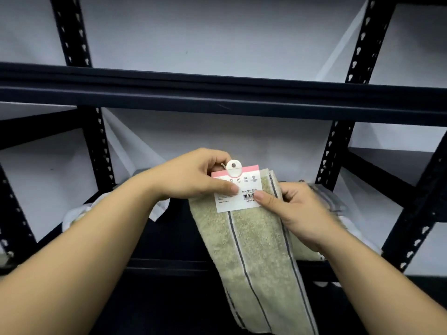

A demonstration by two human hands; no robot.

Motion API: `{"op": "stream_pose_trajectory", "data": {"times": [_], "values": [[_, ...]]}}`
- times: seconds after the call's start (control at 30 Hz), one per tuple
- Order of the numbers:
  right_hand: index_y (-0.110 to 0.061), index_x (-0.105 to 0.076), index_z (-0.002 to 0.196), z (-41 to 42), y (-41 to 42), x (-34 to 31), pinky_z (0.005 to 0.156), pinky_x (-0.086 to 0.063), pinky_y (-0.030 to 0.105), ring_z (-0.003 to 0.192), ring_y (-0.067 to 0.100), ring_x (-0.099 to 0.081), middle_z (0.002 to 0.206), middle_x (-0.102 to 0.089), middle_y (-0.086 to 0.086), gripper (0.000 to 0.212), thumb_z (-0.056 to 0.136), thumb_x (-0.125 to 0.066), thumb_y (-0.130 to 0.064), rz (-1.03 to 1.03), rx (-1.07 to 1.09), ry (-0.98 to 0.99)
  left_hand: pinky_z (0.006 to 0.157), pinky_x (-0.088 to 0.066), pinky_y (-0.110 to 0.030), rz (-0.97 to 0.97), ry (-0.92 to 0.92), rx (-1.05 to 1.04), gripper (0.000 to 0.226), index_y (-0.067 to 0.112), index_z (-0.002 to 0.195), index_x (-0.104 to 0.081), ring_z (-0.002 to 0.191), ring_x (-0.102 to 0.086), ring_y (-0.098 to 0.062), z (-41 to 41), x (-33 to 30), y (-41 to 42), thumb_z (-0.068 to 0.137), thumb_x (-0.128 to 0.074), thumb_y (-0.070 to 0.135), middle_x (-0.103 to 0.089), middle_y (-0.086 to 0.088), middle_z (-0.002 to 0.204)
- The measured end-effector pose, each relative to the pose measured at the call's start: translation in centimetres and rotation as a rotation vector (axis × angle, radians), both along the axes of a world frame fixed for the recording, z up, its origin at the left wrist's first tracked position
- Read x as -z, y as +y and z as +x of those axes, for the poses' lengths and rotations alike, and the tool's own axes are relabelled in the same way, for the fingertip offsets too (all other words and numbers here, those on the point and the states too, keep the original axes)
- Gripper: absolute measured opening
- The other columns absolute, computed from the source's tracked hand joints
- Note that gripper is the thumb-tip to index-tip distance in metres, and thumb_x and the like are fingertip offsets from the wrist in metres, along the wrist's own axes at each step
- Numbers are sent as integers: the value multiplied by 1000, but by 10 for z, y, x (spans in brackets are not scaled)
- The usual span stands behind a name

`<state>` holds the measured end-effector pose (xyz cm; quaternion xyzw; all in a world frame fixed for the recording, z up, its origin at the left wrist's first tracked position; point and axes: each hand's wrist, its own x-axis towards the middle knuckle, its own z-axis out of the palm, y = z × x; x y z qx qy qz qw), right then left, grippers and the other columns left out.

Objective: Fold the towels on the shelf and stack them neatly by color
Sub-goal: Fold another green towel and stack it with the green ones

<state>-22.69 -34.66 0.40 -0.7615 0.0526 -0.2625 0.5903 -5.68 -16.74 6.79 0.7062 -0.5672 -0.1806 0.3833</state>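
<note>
You face a black steel shelving rack (217, 93) whose thick crossbeam spans your view. Perforated uprights (72, 32) rise above and below that beam at both sides. Behind the rack stands a plain pale wall (217, 32), evenly and dimly lit.

Sage-green towel (256, 257) with dark stripes; pink-topped white tag (238, 191)

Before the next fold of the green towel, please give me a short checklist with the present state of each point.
1. Left hand holds the paper tag: ok.
2. Right hand grips the green towel edge: ok.
3. Towel already folded small: not ok, its lower part hangs down past the shelf edge.
4. Tag tucked out of the way: not ok, it lies on top.
5. Free space on the shelf for stacking: cannot tell.
</note>
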Motion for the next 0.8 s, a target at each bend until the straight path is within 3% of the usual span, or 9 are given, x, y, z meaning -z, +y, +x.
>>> {"op": "stream_pose_trajectory", "data": {"times": [0.03, 0.1, 0.23, 0.33, 0.47, 0.6, 0.73, 0.8], "values": [[-5, -80, 94, -2, -1, 2, 87, -56, 60, 91, 31, -73, 102, -77, 22, 32, 82, -79, -35, 12, 23, -22, 91, -57, -51, -6, 13, -15, 36, 21, 111, -64, 100, -73, -23, -2, 6, 5, 83, -86, 25, -76, -2, 107], [-8, -81, 97, -6, -4, 3, 91, -57, 59, 99, 32, -75, 102, -79, 13, 28, 81, -76, -31, 23, 51, -67, 98, -54, -59, -58, 35, -45, 50, 25, 120, -59, 108, -71, -28, -5, 20, 12, 80, -87, 22, -74, -5, 112], [-21, -62, 132, -19, -17, -4, 89, -60, 30, 109, 22, -73, 115, -77, 4, 53, 82, -75, -14, -28, -49, -146, 93, -51, -69, -198, 173, -72, 65, 33, 132, -58, 99, -66, -53, -13, 34, 18, 79, -88, 11, -67, -28, 99], [-21, -57, 140, -24, -25, -8, 94, -58, 31, 112, 22, -71, 121, -75, 7, 60, 84, -74, -11, -104, -110, -148, 96, -53, -63, -217, 160, -72, 69, 36, 136, -60, 100, -68, -49, -19, 33, 17, 79, -87, 9, -69, -25, 100], [-19, -61, 138, -31, -30, -16, 92, -56, 23, 114, 16, -70, 123, -75, 1, 54, 85, -72, -10, -142, -150, -110, 94, -57, -40, -218, 110, -84, 57, 27, 130, -68, 100, -74, -25, -19, 31, 12, 80, -84, 8, -76, -8, 101], [-12, -70, 124, -31, -35, -19, 90, -59, 31, 106, 22, -74, 113, -77, 9, 44, 81, -76, -7, -136, -124, -102, 104, -53, -40, -175, 137, -20, 52, 23, 130, -70, 116, -70, -20, -18, 29, 11, 81, -83, 10, -75, 0, 122], [-19, -81, 106, -26, -39, -13, 94, -57, 61, 100, 49, -69, 101, -76, 24, 31, 76, -84, -19, -174, -16, -150, 92, -55, -21, -195, 112, -71, 39, 23, 118, -76, 106, -73, -10, -25, 32, 6, 79, -84, 17, -78, 8, 110], [-19, -82, 103, -23, -39, -10, 94, -55, 63, 100, 49, -68, 98, -78, 19, 28, 75, -85, -20, -193, 29, -146, 86, -55, -17, -204, 92, -97, 29, 19, 109, -80, 99, -74, -8, -27, 36, 1, 80, -84, 19, -80, 6, 102]]}}
